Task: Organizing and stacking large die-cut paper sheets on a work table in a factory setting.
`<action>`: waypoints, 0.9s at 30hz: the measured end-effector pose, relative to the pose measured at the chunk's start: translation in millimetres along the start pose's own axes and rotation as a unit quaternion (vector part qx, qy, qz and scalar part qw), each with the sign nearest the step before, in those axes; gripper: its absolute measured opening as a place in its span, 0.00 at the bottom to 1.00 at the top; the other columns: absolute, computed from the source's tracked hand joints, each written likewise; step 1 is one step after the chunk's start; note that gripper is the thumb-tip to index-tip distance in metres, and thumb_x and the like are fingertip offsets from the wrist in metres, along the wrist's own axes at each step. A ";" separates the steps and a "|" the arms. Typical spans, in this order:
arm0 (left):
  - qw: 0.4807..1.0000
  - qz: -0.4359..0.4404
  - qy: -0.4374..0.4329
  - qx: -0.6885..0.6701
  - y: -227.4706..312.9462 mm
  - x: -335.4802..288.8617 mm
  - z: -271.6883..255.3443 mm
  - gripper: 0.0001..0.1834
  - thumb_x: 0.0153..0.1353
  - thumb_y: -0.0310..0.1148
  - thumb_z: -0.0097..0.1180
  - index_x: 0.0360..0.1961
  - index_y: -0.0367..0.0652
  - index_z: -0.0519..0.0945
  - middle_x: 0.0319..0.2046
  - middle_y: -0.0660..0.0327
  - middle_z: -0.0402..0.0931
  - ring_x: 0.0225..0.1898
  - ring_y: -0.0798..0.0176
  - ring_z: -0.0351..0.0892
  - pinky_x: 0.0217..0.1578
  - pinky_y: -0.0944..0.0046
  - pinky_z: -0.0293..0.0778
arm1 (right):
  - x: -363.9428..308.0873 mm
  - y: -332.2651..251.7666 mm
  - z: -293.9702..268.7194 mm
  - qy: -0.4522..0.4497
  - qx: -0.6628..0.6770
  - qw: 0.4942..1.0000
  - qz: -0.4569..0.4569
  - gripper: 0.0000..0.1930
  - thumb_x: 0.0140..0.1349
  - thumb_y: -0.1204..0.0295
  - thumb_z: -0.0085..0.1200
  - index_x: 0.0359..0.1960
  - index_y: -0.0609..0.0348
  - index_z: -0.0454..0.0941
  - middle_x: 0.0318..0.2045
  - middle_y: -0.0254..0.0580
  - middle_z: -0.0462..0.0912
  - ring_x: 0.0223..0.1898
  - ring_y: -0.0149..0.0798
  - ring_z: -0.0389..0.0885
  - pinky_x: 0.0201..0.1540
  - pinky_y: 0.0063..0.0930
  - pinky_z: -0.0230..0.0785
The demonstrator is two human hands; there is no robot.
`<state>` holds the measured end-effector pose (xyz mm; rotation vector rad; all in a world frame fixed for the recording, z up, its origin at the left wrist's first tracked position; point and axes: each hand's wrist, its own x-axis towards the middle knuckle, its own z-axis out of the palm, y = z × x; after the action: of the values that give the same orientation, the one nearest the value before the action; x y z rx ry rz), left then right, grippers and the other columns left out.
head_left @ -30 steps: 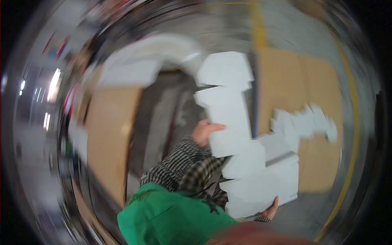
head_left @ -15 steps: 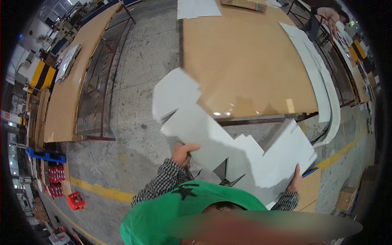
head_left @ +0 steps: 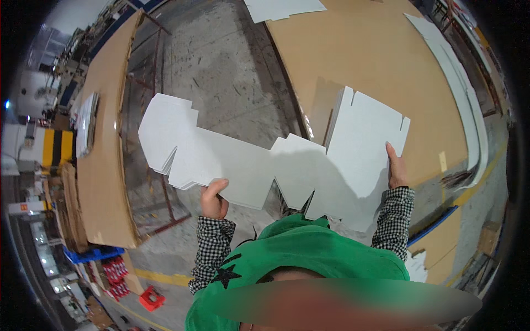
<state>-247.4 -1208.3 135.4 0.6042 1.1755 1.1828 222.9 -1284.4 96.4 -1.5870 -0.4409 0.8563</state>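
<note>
A stack of flat white die-cut cardboard blanks [head_left: 265, 165] is held in the air in front of the person, stretched from left to right above the concrete floor [head_left: 221, 60] and the near edge of a brown worktop [head_left: 375, 66]. Its notched left end hangs over the floor; its slotted right end overlaps the worktop edge. The left hand [head_left: 213, 199] is closed on the lower edge of the stack, thumb on top and fingers curled beneath. The right hand [head_left: 396, 168] is laid flat along the right edge, fingers pressed together and pointing up. Both wrists are covered by checked sleeves [head_left: 212, 251], above a green garment [head_left: 298, 248]. More white sheets [head_left: 284, 8] lie at the worktop's far end, and a second brown worktop [head_left: 105, 138] stands to the left.
</note>
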 end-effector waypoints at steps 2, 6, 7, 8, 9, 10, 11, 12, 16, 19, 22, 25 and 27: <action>1.000 -0.017 -0.009 0.020 23.4 12.3 19.6 0.15 0.47 0.26 0.54 0.38 0.32 0.74 0.36 0.53 0.75 0.40 0.57 0.74 0.43 0.59 0.70 | -4.1 -10.8 7.6 0.028 0.011 0.999 0.025 0.31 0.55 0.66 0.58 0.57 0.65 0.60 0.54 0.45 0.68 0.54 0.39 0.65 0.58 0.30 0.56; 0.999 -0.018 -0.012 0.034 47.1 41.9 53.4 0.11 0.47 0.27 0.55 0.33 0.32 0.76 0.34 0.54 0.75 0.38 0.57 0.74 0.42 0.59 0.70 | -5.2 -4.0 7.9 0.077 0.037 0.996 0.031 0.30 0.55 0.65 0.58 0.56 0.66 0.61 0.52 0.46 0.68 0.52 0.40 0.67 0.56 0.30 0.60; 0.999 -0.029 -0.014 0.039 49.7 43.0 55.1 0.11 0.47 0.27 0.55 0.33 0.32 0.76 0.34 0.54 0.75 0.38 0.57 0.74 0.42 0.59 0.70 | -10.7 -8.9 1.7 0.081 0.029 0.995 0.057 0.30 0.55 0.65 0.58 0.56 0.67 0.62 0.52 0.46 0.69 0.52 0.40 0.68 0.55 0.30 0.61; 0.997 -0.043 -0.057 0.040 49.2 54.5 61.8 0.11 0.47 0.26 0.55 0.33 0.32 0.76 0.34 0.54 0.76 0.38 0.57 0.74 0.42 0.59 0.70 | -17.3 -14.9 3.8 0.128 0.019 0.990 0.055 0.31 0.53 0.67 0.59 0.56 0.68 0.61 0.52 0.46 0.70 0.51 0.41 0.68 0.55 0.31 0.60; 0.993 -0.058 -0.101 0.038 46.3 65.8 70.1 0.10 0.48 0.26 0.55 0.32 0.32 0.76 0.34 0.54 0.76 0.38 0.57 0.74 0.42 0.59 0.70 | -19.1 -12.9 -3.7 0.141 0.013 0.988 0.061 0.31 0.53 0.67 0.59 0.56 0.68 0.61 0.52 0.46 0.70 0.51 0.41 0.68 0.55 0.31 0.60; 0.991 -0.060 -0.109 0.043 44.7 76.1 84.5 0.08 0.48 0.25 0.54 0.30 0.33 0.76 0.33 0.55 0.76 0.38 0.59 0.74 0.42 0.59 0.70 | -18.8 -10.1 -10.0 0.173 0.001 0.983 0.059 0.30 0.54 0.66 0.58 0.56 0.67 0.61 0.51 0.46 0.70 0.51 0.41 0.68 0.55 0.31 0.60; 0.989 -0.075 -0.121 0.046 42.6 90.9 97.9 0.08 0.48 0.25 0.54 0.30 0.33 0.76 0.33 0.55 0.76 0.38 0.59 0.74 0.42 0.59 0.70 | -18.4 -7.8 -13.1 0.207 -0.012 0.977 0.055 0.30 0.54 0.65 0.57 0.55 0.67 0.62 0.51 0.46 0.70 0.51 0.42 0.68 0.55 0.31 0.60; 0.984 -0.106 -0.136 0.053 38.3 104.9 112.4 0.14 0.46 0.23 0.55 0.36 0.33 0.74 0.34 0.56 0.75 0.38 0.59 0.74 0.42 0.60 0.70 | -19.4 -4.4 -22.1 0.227 -0.017 0.972 0.060 0.30 0.54 0.65 0.57 0.55 0.67 0.62 0.51 0.46 0.70 0.51 0.42 0.68 0.55 0.31 0.60; 0.948 -0.192 -0.239 0.085 -10.9 168.8 178.7 0.06 0.49 0.26 0.54 0.28 0.33 0.76 0.30 0.54 0.76 0.34 0.60 0.75 0.40 0.61 0.71 | -34.6 20.2 -64.0 0.328 0.010 0.940 0.097 0.29 0.57 0.60 0.54 0.54 0.69 0.63 0.51 0.46 0.71 0.51 0.39 0.68 0.55 0.29 0.60; 0.842 -0.347 -0.328 0.251 -57.2 225.7 240.8 0.08 0.49 0.25 0.52 0.31 0.33 0.75 0.33 0.54 0.75 0.37 0.58 0.74 0.43 0.61 0.71 | -63.2 34.7 -87.2 0.424 0.155 0.883 0.127 0.29 0.59 0.58 0.51 0.55 0.69 0.63 0.51 0.45 0.71 0.50 0.36 0.70 0.52 0.27 0.63; 0.824 -0.389 -0.401 0.090 -142.0 222.8 331.4 0.11 0.49 0.24 0.49 0.35 0.32 0.73 0.39 0.53 0.73 0.43 0.56 0.72 0.47 0.59 0.68 | -79.3 27.9 -98.9 0.609 0.100 0.786 0.046 0.27 0.60 0.59 0.50 0.53 0.70 0.65 0.49 0.45 0.72 0.46 0.37 0.73 0.47 0.27 0.67; 0.796 -0.461 -0.389 0.046 -213.5 218.2 403.6 0.13 0.47 0.23 0.47 0.36 0.32 0.72 0.43 0.53 0.71 0.47 0.53 0.69 0.52 0.54 0.65 | -94.0 19.6 -129.8 0.676 0.043 0.735 -0.007 0.27 0.58 0.54 0.52 0.47 0.69 0.70 0.40 0.39 0.76 0.40 0.32 0.74 0.41 0.26 0.68; 0.787 -0.484 -0.381 0.036 -249.3 208.8 443.6 0.13 0.46 0.23 0.46 0.36 0.33 0.71 0.43 0.53 0.71 0.47 0.52 0.69 0.52 0.52 0.64 | -100.9 -3.9 -135.4 0.703 0.026 0.708 -0.059 0.25 0.58 0.55 0.53 0.45 0.69 0.70 0.40 0.40 0.76 0.39 0.32 0.74 0.40 0.25 0.68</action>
<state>243.9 -1009.0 -11.1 0.3660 0.6346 -0.0360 256.8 -1446.5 129.4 -1.6649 0.5948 -0.5800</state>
